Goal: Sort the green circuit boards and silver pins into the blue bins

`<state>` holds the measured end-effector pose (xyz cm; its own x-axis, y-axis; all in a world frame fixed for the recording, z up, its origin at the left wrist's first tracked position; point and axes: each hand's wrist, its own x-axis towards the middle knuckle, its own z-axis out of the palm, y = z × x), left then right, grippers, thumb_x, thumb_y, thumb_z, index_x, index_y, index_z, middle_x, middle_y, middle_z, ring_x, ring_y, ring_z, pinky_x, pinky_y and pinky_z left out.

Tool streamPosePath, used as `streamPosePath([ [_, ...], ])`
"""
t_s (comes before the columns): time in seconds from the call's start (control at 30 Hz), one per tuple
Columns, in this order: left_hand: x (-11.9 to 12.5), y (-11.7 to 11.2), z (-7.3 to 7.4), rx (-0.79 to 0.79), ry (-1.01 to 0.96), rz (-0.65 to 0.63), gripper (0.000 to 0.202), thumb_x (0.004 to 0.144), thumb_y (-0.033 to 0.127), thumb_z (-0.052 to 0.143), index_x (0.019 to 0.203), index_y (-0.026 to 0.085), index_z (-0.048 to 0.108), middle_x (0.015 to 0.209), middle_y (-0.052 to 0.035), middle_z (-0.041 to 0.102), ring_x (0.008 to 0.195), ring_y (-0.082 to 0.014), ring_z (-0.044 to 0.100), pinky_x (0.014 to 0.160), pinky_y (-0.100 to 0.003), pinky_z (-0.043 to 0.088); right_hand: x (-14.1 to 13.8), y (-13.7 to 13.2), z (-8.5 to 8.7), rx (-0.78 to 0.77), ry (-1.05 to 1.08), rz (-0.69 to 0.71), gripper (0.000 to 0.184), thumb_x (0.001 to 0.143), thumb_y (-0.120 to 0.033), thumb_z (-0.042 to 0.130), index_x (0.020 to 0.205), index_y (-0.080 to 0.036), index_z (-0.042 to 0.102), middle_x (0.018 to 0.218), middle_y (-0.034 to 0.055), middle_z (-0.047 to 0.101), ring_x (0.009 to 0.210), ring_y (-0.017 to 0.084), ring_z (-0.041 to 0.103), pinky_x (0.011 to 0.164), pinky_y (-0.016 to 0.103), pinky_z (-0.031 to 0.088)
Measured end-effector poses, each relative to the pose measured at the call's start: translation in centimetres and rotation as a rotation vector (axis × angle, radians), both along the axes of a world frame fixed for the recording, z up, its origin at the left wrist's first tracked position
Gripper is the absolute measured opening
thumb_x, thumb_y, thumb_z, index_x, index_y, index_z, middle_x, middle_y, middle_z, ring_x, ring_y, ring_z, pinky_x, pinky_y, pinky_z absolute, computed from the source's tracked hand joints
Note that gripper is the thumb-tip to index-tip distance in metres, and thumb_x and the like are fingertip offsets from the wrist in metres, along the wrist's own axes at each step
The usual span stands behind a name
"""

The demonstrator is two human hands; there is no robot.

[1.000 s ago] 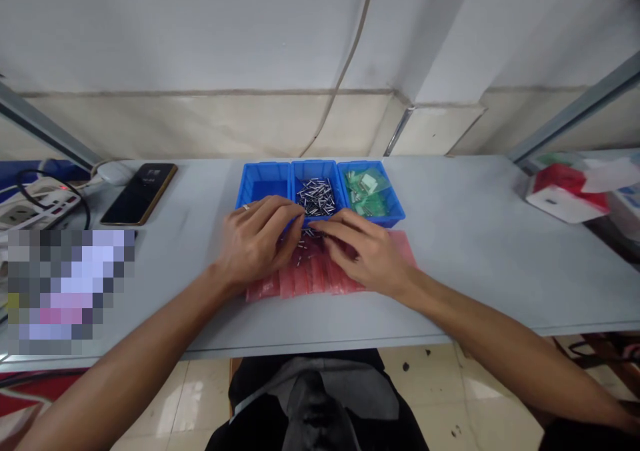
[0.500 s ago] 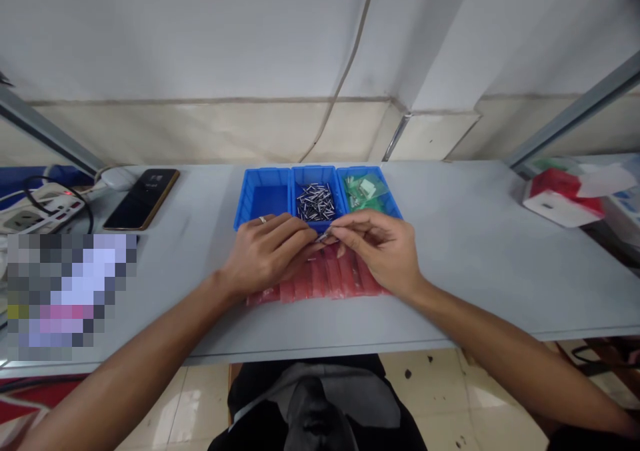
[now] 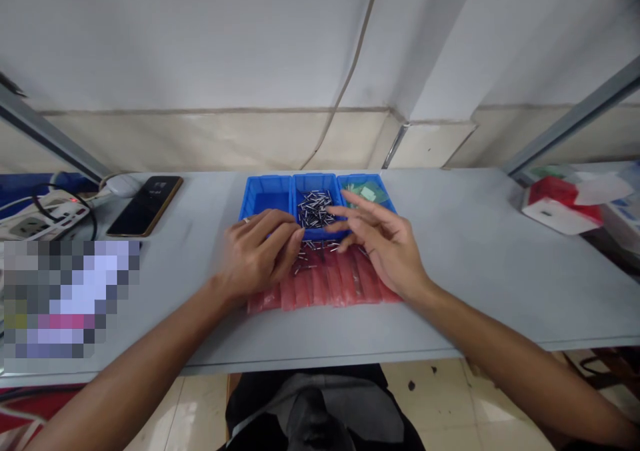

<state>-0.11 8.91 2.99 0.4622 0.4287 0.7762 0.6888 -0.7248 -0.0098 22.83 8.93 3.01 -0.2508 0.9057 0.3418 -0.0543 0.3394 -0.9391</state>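
Note:
My left hand (image 3: pixel 260 247) is closed over the left part of a red plastic sheet (image 3: pixel 320 287) divided into narrow strips, thumb against forefinger. Whatever it pinches, if anything, is hidden. My right hand (image 3: pixel 385 241) hovers at the sheet's right side with fingers spread, nothing seen in them. Small metal pins (image 3: pixel 306 269) lie loose on the sheet between the hands. Beyond, the middle blue bin (image 3: pixel 314 181) holds a heap of similar dark and silver pins (image 3: pixel 316 207). The right blue bin (image 3: pixel 357 179) contains a green-tinted plastic bag (image 3: pixel 373 191); the left blue bin (image 3: pixel 267 201) shows its bare floor.
On the left are a phone (image 3: pixel 145 204), a power strip (image 3: pixel 45 217) with cables and a blurred-out patch. A red and white box (image 3: pixel 560 204) stands at the right. The table's front edge (image 3: pixel 320 364) runs close to my body, and a wall rises behind.
My hands, which met over the red sheet, have parted. The right hand's fingers have spread out of a pinch. Pins on the sheet now show between the hands. The view has shifted slightly.

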Motion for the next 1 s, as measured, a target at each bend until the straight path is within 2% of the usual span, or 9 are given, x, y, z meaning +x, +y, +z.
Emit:
streamPosePath([
  [0.07, 0.1, 0.0, 0.0, 0.002, 0.009, 0.013, 0.003, 0.089, 0.014, 0.061, 0.088, 0.017, 0.061, 0.089, -0.0014, 0.069, 0.076, -0.0127, 0.063, 0.065, -0.026, 0.045, 0.1, -0.2, -0.2, 0.257, -0.288, 0.004, 0.034, 0.100, -0.024, 0.053, 0.133, -0.027, 0.061, 0.119, 0.0050, 0.073, 0.094, 0.017, 0.072, 0.076, 0.034, 0.063],
  [0.17, 0.3, 0.0, 0.0, 0.005, 0.029, 0.016, 0.004, 0.090, 0.015, 0.061, 0.086, 0.017, 0.061, 0.088, -0.0013, 0.069, 0.076, -0.0127, 0.064, 0.064, -0.026, 0.045, -0.3, -0.5, -0.8, 0.677, -0.711, 0.105, 0.030, 0.099, -0.024, 0.055, 0.126, -0.023, 0.067, 0.120, 0.0077, 0.072, 0.107, 0.021, 0.067, 0.094, 0.042, 0.058],
  [0.23, 0.4, 0.0, 0.0, -0.008, 0.041, 0.012, 0.004, 0.089, 0.015, 0.061, 0.086, 0.017, 0.062, 0.088, -0.0012, 0.070, 0.076, -0.0127, 0.064, 0.064, -0.026, 0.045, -0.7, -0.5, -1.4, 0.829, -0.885, 0.184, 0.028, 0.099, -0.026, 0.054, 0.123, -0.020, 0.068, 0.122, 0.0090, 0.071, 0.115, 0.023, 0.064, 0.099, 0.045, 0.055],
  [0.3, 0.4, 0.0, 0.1, -0.007, 0.042, 0.012, 0.004, 0.089, 0.016, 0.062, 0.086, 0.017, 0.062, 0.088, -0.0010, 0.070, 0.074, -0.0126, 0.064, 0.063, -0.026, 0.045, -0.9, -0.4, -1.8, 0.893, -0.943, 0.217, 0.025, 0.100, -0.024, 0.054, 0.118, -0.019, 0.070, 0.118, 0.0079, 0.073, 0.115, 0.022, 0.063, 0.100, 0.043, 0.054],
  [0.47, 0.5, 0.0, 0.2, 0.009, 0.045, 0.017, 0.006, 0.090, 0.017, 0.061, 0.084, 0.017, 0.063, 0.086, -0.0009, 0.070, 0.072, -0.0122, 0.063, 0.060, -0.026, 0.044, -0.9, -0.1, -2.4, 0.889, -0.968, 0.203, 0.020, 0.098, -0.015, 0.054, 0.109, -0.015, 0.070, 0.103, 0.0082, 0.074, 0.103, 0.020, 0.065, 0.096, 0.038, 0.055],
  [0.63, 0.5, 0.0, -0.1, 0.008, 0.050, 0.020, 0.008, 0.090, 0.017, 0.061, 0.083, 0.017, 0.063, 0.085, -0.0008, 0.069, 0.072, -0.0118, 0.063, 0.059, -0.026, 0.043, -0.8, -0.5, -2.2, 0.851, -1.007, 0.173, 0.023, 0.098, -0.016, 0.052, 0.114, -0.017, 0.068, 0.105, 0.0094, 0.068, 0.102, 0.022, 0.063, 0.094, 0.039, 0.056],
  [0.73, 0.5, 0.1, -0.2, 0.003, 0.031, 0.010, 0.005, 0.089, 0.016, 0.063, 0.084, 0.017, 0.063, 0.086, -0.0008, 0.070, 0.073, -0.0120, 0.064, 0.061, -0.026, 0.044, -0.8, -0.6, -2.1, 0.847, -0.996, 0.145, 0.025, 0.099, -0.017, 0.050, 0.117, -0.019, 0.068, 0.102, 0.0098, 0.066, 0.097, 0.023, 0.062, 0.088, 0.040, 0.057],
  [0.83, 0.5, 0.0, -0.2, -0.010, 0.021, -0.010, 0.005, 0.089, 0.016, 0.063, 0.084, 0.017, 0.062, 0.086, -0.0008, 0.070, 0.073, -0.0121, 0.064, 0.062, -0.026, 0.045, -0.7, -0.7, -1.8, 0.784, -0.839, 0.071, 0.030, 0.099, -0.014, 0.048, 0.121, -0.019, 0.066, 0.099, 0.0102, 0.065, 0.093, 0.022, 0.062, 0.082, 0.038, 0.058],
  [1.0, 0.4, -0.2, 0.0, -0.015, 0.084, -0.061, 0.004, 0.091, 0.018, 0.061, 0.094, 0.017, 0.064, 0.091, -0.0013, 0.071, 0.077, -0.0132, 0.065, 0.064, -0.028, 0.046, -0.2, -0.6, 0.0, 0.472, -0.451, -0.065, 0.035, 0.096, -0.015, 0.054, 0.128, -0.025, 0.063, 0.096, 0.0032, 0.066, 0.084, 0.016, 0.062, 0.083, 0.035, 0.055],
])
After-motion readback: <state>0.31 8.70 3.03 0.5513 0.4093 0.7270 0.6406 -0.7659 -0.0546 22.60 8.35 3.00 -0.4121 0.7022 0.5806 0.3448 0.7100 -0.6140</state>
